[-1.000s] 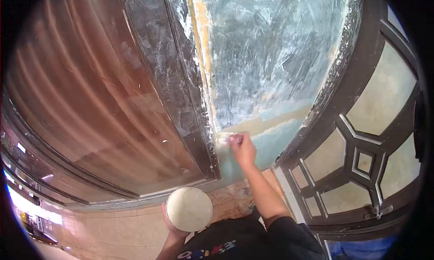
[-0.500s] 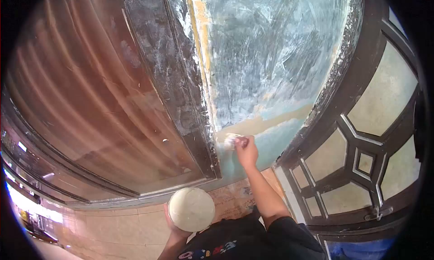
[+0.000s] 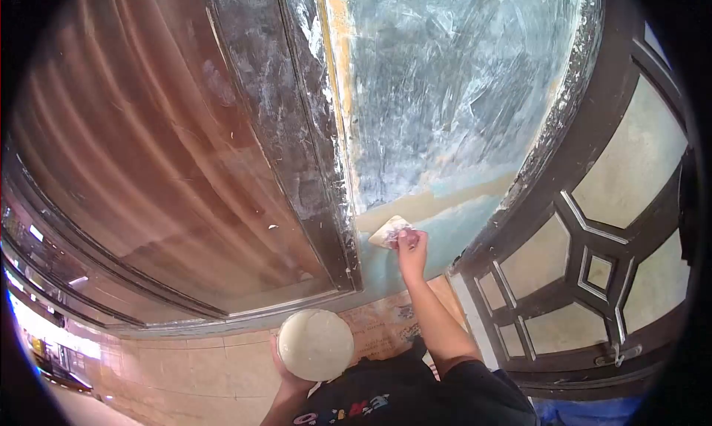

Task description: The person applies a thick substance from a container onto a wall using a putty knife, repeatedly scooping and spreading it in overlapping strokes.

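Observation:
My right hand (image 3: 411,249) is closed on a flat, pale putty spreader (image 3: 392,232) smeared with white. The spreader's broad edge is right at the lower part of the wall (image 3: 452,114), which has patchy white smears over blue-grey and a bare tan band (image 3: 452,197) near the bottom. Low in front of my body, my left hand (image 3: 284,368) is wrapped round the side of a round, cream-white tub (image 3: 316,345). Its round pale top faces me, and most of those fingers are hidden beneath it.
Left of the wall stands a dark wooden frame (image 3: 297,159) with a reddish-brown glazed panel (image 3: 163,159). A dark panelled door (image 3: 586,233) with a metal handle (image 3: 618,355) is at the right. Below are floor tiles (image 3: 200,367) and a printed brown sheet (image 3: 382,327).
The spreader has turned in my right hand, so its flat face shows more clearly, and the hand has shifted slightly right. My left hand and the tub have hardly moved.

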Motion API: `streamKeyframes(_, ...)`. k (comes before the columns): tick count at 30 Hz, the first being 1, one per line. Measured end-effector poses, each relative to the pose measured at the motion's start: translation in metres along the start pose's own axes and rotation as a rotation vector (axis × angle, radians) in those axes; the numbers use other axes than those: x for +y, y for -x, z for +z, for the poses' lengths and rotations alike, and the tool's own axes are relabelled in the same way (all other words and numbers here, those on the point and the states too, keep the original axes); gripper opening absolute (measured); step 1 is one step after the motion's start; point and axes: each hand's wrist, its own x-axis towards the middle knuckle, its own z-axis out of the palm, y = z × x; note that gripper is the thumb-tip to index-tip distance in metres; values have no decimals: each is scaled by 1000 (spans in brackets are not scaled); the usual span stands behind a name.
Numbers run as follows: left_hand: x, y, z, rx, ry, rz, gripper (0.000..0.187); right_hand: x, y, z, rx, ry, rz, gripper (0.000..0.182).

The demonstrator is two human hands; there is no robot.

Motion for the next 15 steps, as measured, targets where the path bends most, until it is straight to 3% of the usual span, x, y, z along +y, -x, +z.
streamKeyframes(2, 0, -2, 0, -1, -24, 11, 82, -17, 11, 10, -161, -330, 94, 39)
streamKeyframes(4, 5, -1, 10, 24, 191, -82, 77, -30, 11, 24, -166, -428, 123, 36)
streamKeyframes(7, 2, -3, 5, -6, 143, -78, 83, -67, 10, 19, -181, -698, 487, 34)
streamKeyframes(11, 0, -6, -1, 0, 142, -95, 82, -34, 11, 25, -180, -711, 547, 32)
streamKeyframes(15, 1, -7, -3, 26, 153, -99, 80, 46, 28, 20, -269, -696, 567, 30)
